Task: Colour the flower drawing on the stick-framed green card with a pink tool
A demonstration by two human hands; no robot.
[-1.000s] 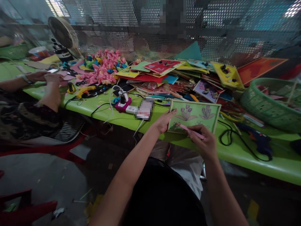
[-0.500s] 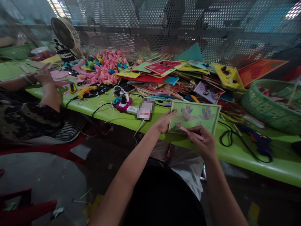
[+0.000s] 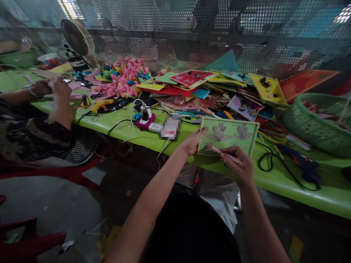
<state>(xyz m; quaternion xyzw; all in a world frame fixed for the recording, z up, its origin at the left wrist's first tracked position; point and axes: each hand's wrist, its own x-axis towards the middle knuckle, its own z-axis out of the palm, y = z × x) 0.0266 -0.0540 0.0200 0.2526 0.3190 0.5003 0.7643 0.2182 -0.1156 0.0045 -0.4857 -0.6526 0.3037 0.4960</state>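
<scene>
Green card (image 3: 229,132), framed and rectangular, was held at the table (image 3: 276,186) edge, its left side clasped by the left hand (image 3: 193,141), partly hidden behind it. The right hand (image 3: 241,166) was closed around a pink pen (image 3: 234,159), tip at the card. The curved basket (image 3: 309,126), cut off at right, contained indistinct pink pieces (image 3: 312,106).

The tabletop (image 3: 274,182) presents a smooth, glossy, plastic-looking surface, the picture panel (image 3: 229,133) a matt, paper-like face within a wood-look frame (image 3: 230,120), the pen (image 3: 233,158) a smooth plastic-looking barrel, the basket (image 3: 315,126) moulded plastic, and the screen (image 3: 117,18) perforated metal.
</scene>
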